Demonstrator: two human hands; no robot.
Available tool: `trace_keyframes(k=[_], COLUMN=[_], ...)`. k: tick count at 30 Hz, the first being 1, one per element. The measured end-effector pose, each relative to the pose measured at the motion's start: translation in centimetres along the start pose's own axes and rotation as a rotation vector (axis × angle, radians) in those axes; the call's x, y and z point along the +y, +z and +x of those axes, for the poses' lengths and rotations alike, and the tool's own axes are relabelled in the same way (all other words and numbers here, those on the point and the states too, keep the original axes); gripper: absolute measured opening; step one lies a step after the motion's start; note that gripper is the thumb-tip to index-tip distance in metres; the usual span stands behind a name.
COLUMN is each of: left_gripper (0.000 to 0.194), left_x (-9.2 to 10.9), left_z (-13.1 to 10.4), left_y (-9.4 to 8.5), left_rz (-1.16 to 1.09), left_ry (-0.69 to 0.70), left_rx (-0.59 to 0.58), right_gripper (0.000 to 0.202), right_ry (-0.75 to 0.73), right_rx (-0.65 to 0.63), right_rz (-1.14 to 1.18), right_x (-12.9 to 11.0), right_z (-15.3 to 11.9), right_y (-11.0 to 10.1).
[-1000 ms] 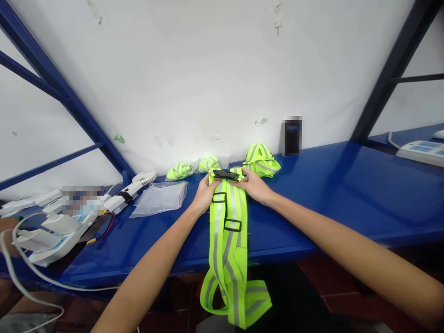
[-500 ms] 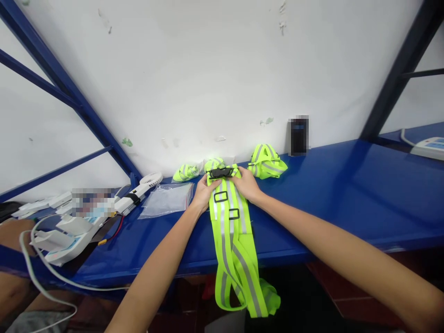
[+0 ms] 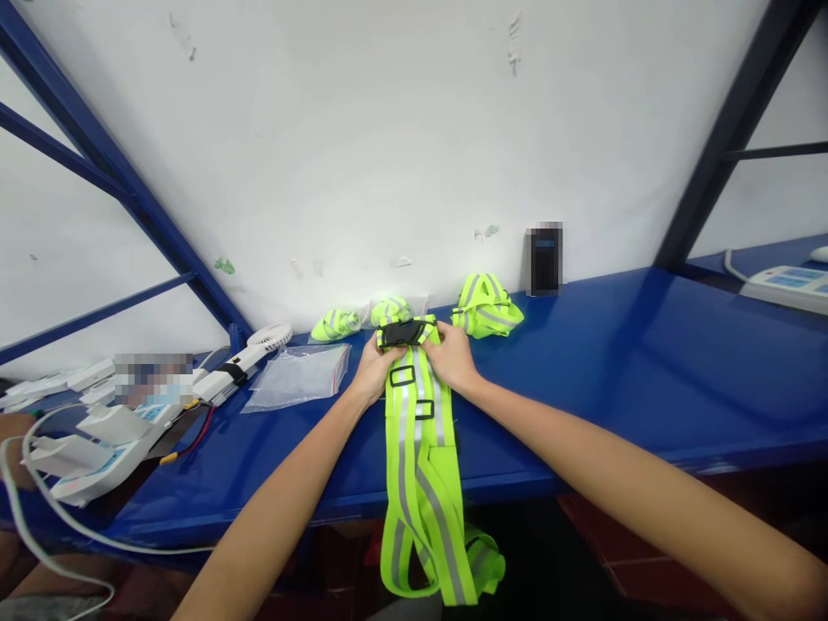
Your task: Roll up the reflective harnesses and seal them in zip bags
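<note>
A neon-yellow reflective vest (image 3: 423, 483) of grey-striped straps lies across the blue table (image 3: 582, 371) and hangs over its front edge. Its black buckle (image 3: 404, 333) is at the top, between my two hands. My left hand (image 3: 376, 366) is closed on the left side of the strap end by the buckle. On the other side, my right hand (image 3: 454, 355) grips the same end, thumb inward. Two black strap sliders (image 3: 402, 375) show below the buckle. Parts of the fingers are hidden behind the straps.
Along the wall lie a bundled yellow vest (image 3: 486, 309) and two smaller bagged bundles (image 3: 336, 323). Clear plastic bags (image 3: 297, 377) lie left of my hands, near a white handheld fan (image 3: 268, 338) and a power strip (image 3: 116, 453) with cables. A dark box-like object (image 3: 545, 260) leans on the wall.
The view has shifted slightly, moving the scene left and a little down. The buckle end is now folded over more toward me, showing more of the buckle's face. Both hands keep their grip.
</note>
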State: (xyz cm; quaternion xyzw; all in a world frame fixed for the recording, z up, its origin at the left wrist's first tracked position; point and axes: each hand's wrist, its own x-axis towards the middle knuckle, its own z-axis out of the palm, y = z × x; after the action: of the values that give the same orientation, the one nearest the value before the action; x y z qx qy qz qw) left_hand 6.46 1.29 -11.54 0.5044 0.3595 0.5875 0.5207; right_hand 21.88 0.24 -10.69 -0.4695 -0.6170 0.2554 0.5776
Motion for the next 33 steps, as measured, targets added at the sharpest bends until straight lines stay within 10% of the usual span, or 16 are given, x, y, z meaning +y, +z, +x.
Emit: trace_keyframes(k=[8, 12, 18, 23, 33], left_gripper=[0.047, 0.044, 0.042, 0.035, 0.038], left_x=[0.0, 0.0, -0.2, -0.3, -0.5], left_z=[-0.1, 0.3, 0.3, 0.0, -0.2], left_y=[0.2, -0.3, -0.6, -0.2, 0.2], left_rz=[0.131, 0.193, 0.159, 0.062, -0.015], left_ry=[0.088, 0.173, 0.124, -0.101, -0.118], left_rx=[0.042, 0.101, 0.132, 0.107, 0.183], right_gripper=[0.057, 0.045, 0.041, 0.079, 0.045], right_ry=[-0.131, -0.229, -0.127, 0.122, 0.161], right_rx=[-0.038, -0.221, -0.304, -0.375, -0.413], right_rz=[0.125, 0.132, 0.227, 0.583, 0.789], right_x=[0.2, -0.4, -0.4, 0.1, 0.3], right_z=[0.0, -0.2, 0.2, 0.7, 0.7], right_y=[-0.1, -0.4, -0.5, -0.3, 0.1])
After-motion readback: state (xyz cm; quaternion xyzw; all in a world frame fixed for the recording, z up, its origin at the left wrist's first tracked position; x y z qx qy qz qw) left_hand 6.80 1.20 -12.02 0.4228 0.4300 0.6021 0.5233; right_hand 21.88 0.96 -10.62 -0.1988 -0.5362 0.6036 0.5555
